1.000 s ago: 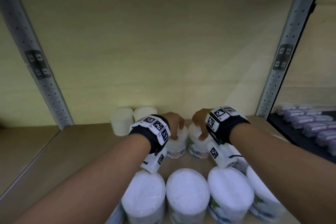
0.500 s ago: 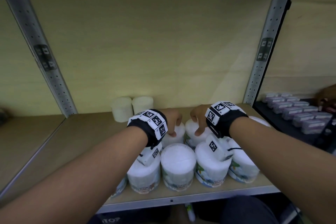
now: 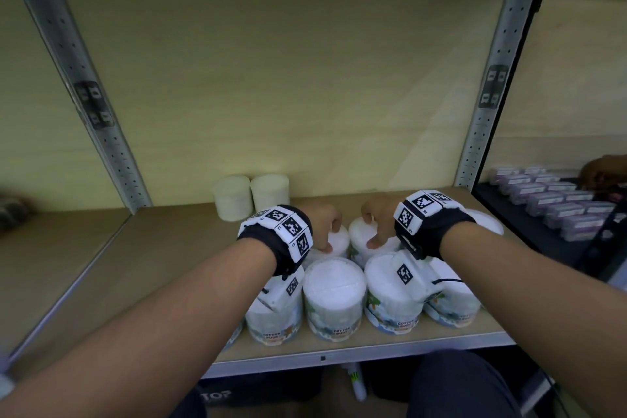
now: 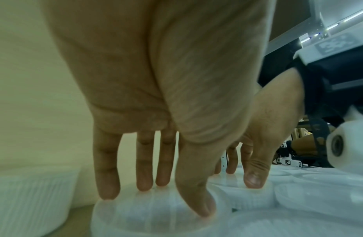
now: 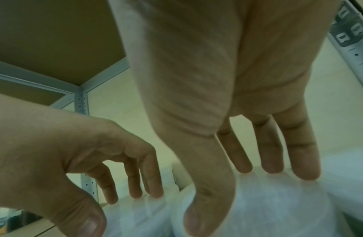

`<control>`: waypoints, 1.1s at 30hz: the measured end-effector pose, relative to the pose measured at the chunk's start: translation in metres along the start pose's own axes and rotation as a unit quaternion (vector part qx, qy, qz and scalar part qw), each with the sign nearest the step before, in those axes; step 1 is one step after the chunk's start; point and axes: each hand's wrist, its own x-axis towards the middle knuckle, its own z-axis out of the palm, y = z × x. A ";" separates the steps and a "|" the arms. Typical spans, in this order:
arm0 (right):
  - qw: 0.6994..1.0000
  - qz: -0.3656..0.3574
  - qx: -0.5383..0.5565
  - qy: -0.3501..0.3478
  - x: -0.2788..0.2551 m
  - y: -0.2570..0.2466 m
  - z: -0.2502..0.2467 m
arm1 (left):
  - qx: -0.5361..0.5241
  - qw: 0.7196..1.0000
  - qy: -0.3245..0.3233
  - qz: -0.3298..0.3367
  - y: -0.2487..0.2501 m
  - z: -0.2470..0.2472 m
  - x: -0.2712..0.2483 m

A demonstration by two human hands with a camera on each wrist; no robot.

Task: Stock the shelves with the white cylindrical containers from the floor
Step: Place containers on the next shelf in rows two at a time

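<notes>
Several white cylindrical containers stand on the wooden shelf (image 3: 163, 268), a front row (image 3: 334, 295) labelled cotton buds and more behind it. My left hand (image 3: 330, 236) reaches down on a second-row container (image 3: 341, 241); in the left wrist view the straight fingers (image 4: 144, 181) and the thumb touch its lid (image 4: 146, 216). My right hand (image 3: 371, 231) rests the same way on the neighbouring container (image 3: 356, 232), fingers (image 5: 271, 160) and thumb tip on its lid (image 5: 278, 208). Both containers stand upright on the shelf, side by side.
Two plain white containers (image 3: 232, 197) stand by the back wall, left of my hands. Another white container (image 3: 487, 222) sits at the right. Perforated metal uprights (image 3: 485, 105) frame the bay. Rows of purple-labelled boxes (image 3: 556, 200) fill the neighbouring dark shelf. Bare shelf lies to the left.
The head view has pulled back, so the shelf's front edge and front row show fully. Both hands stay on the same two lids.
</notes>
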 end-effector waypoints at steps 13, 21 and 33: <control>1.000 0.001 -0.006 0.000 -0.008 -0.001 -0.008 | -0.036 0.999 0.010 0.002 -0.007 0.001 -0.006; 0.996 -0.018 0.039 0.082 0.010 -0.023 -0.036 | -0.061 0.996 0.037 -0.057 -0.054 -0.015 -0.007; 0.987 -0.081 0.076 0.120 0.104 -0.090 -0.071 | -0.083 0.979 0.068 -0.171 -0.185 -0.015 0.003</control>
